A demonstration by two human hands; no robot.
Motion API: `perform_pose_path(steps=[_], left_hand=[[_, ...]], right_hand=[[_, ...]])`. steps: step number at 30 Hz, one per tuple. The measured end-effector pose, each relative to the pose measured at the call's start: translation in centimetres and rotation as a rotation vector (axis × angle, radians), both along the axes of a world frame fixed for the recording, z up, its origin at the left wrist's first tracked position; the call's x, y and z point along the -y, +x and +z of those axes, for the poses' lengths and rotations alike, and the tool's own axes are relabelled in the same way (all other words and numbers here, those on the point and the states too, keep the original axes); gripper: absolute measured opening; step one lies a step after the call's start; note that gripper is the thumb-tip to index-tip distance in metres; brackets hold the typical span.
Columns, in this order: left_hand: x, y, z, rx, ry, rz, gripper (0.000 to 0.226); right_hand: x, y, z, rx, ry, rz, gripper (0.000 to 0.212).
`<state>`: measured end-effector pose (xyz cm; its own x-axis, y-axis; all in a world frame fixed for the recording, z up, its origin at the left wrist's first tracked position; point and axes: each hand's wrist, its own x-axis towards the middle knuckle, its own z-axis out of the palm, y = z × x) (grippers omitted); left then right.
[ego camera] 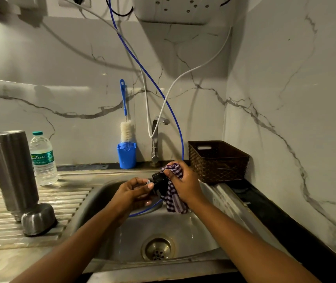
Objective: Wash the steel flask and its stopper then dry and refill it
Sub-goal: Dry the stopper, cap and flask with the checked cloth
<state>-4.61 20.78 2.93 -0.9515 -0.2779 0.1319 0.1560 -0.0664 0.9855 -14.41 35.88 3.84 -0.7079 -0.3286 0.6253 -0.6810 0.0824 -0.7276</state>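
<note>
Over the sink basin, my left hand grips the black stopper. My right hand holds a purple checked cloth bunched against the stopper; the cloth's tail hangs down into the basin. The steel flask stands upside down on the ribbed draining board at the left. Its steel cup lid rests mouth-down in front of it.
A plastic water bottle stands behind the flask. A blue holder with a bottle brush sits by the tap. A brown basket stands on the right counter. Blue and white hoses hang over the sink.
</note>
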Motion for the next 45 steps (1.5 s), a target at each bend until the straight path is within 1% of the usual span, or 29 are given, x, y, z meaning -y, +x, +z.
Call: perform_pose_path(steps=[1, 3, 5, 6, 8, 10, 13, 15, 17, 18, 19, 21, 22, 23, 25, 26, 27, 29, 30, 31, 33, 34, 35, 37, 38, 39, 41, 42, 45], left_hand=[[0.1, 0.1, 0.1, 0.025, -0.011, -0.021, 0.057], [0.4, 0.2, 0.1, 0.108, -0.127, -0.070, 0.086], [0.7, 0.3, 0.2, 0.184, -0.266, -0.140, 0.096], [0.8, 0.3, 0.2, 0.213, -0.304, -0.161, 0.097], [1.2, 0.1, 0.3, 0.240, -0.345, -0.143, 0.092], [1.6, 0.0, 0.0, 0.224, -0.349, -0.098, 0.081], [1.5, -0.1, -0.6, 0.185, -0.274, -0.007, 0.066], [1.4, -0.3, -0.3, 0.091, -0.172, 0.079, 0.052], [1.6, -0.6, 0.3, -0.011, -0.092, 0.128, 0.047], [1.9, -0.6, 0.2, -0.004, -0.101, 0.132, 0.044], [2.3, -0.5, -0.2, 0.069, -0.147, 0.126, 0.040], [3.2, -0.2, -1.7, 0.312, -0.255, 0.104, 0.034], [3.3, 0.0, -2.0, 0.379, -0.258, 0.116, 0.034], [3.4, 0.0, -1.9, 0.375, -0.219, 0.149, 0.037], [3.7, -0.3, -1.1, 0.245, -0.148, 0.186, 0.043], [3.7, -0.4, -0.8, 0.203, -0.149, 0.167, 0.043], [3.8, -0.4, -0.7, 0.205, -0.173, 0.135, 0.039], [3.7, -0.3, -1.4, 0.368, -0.386, 0.104, 0.032], [3.8, -0.3, -1.8, 0.434, -0.488, 0.114, 0.033], [3.9, -0.4, -2.0, 0.432, -0.495, 0.139, 0.035], [3.9, -0.7, -1.6, 0.324, -0.387, 0.184, 0.034], [4.0, -0.8, -1.3, 0.304, -0.385, 0.185, 0.032], [4.0, -0.9, -1.4, 0.336, -0.465, 0.172, 0.031], [4.0, -0.5, -1.9, 0.465, -0.619, 0.175, 0.030], [4.0, -0.3, -2.1, 0.473, -0.609, 0.207, 0.031], [3.9, -0.4, -2.2, 0.437, -0.559, 0.233, 0.032], [3.9, -0.5, -1.7, 0.338, -0.433, 0.260, 0.033], [3.8, -0.5, -1.5, 0.315, -0.387, 0.245, 0.031], [3.2, -0.3, -1.1, 0.274, -0.286, 0.187, 0.021]], right_hand=[[0.0, 0.0, 0.1, -0.019, 0.019, 0.048, 0.024], [0.0, 0.0, 0.0, -0.109, 0.127, 0.130, 0.022], [0.1, 0.1, -0.3, -0.217, 0.236, 0.135, 0.022], [0.2, 0.1, -0.5, -0.261, 0.254, 0.114, 0.023], [0.5, 0.4, -1.0, -0.319, 0.236, 0.073, 0.023], [0.7, 0.5, -1.3, -0.329, 0.190, 0.019, 0.022], [0.3, -0.2, -1.2, -0.175, 0.079, -0.079, 0.024], [-0.2, -0.8, -1.0, -0.078, 0.007, -0.094, 0.025], [-0.6, -1.5, -0.9, -0.013, -0.039, -0.100, 0.027], [-0.7, -1.7, -0.9, 0.010, -0.046, -0.107, 0.028], [-0.7, -1.8, -1.0, 0.020, -0.041, -0.112, 0.030], [-0.6, -2.0, -1.4, 0.028, -0.020, -0.120, 0.031], [-0.6, -2.0, -1.5, 0.033, -0.013, -0.123, 0.031], [-0.7, -2.1, -1.5, 0.038, -0.009, -0.126, 0.032], [-0.8, -2.3, -1.4, 0.039, -0.010, -0.125, 0.033], [-0.8, -2.2, -1.2, 0.040, -0.010, -0.119, 0.033], [-0.8, -2.1, -1.1, 0.039, -0.009, -0.115, 0.033], [-0.8, -2.1, -1.2, 0.023, 0.000, -0.119, 0.033], [-0.8, -2.1, -1.4, 0.015, 0.009, -0.126, 0.033], [-0.8, -2.1, -1.5, 0.009, 0.019, -0.131, 0.033], [-0.8, -1.8, -1.3, -0.009, 0.023, -0.121, 0.030], [-1.0, -1.7, -1.0, -0.020, 0.015, -0.115, 0.028], [-1.0, -1.5, -0.9, -0.028, 0.010, -0.109, 0.027], [-0.9, -1.4, -0.9, -0.031, 0.011, -0.092, 0.025], [-0.8, -1.3, -1.0, -0.026, 0.024, -0.086, 0.024], [-0.7, -1.3, -1.1, -0.010, 0.037, -0.082, 0.023], [-0.7, -1.3, -1.1, 0.084, 0.047, -0.067, 0.024], [-0.6, -1.3, -1.0, 0.174, 0.048, -0.050, 0.027], [-0.4, -1.2, -0.6, 0.547, 0.026, 0.034, 0.031]])
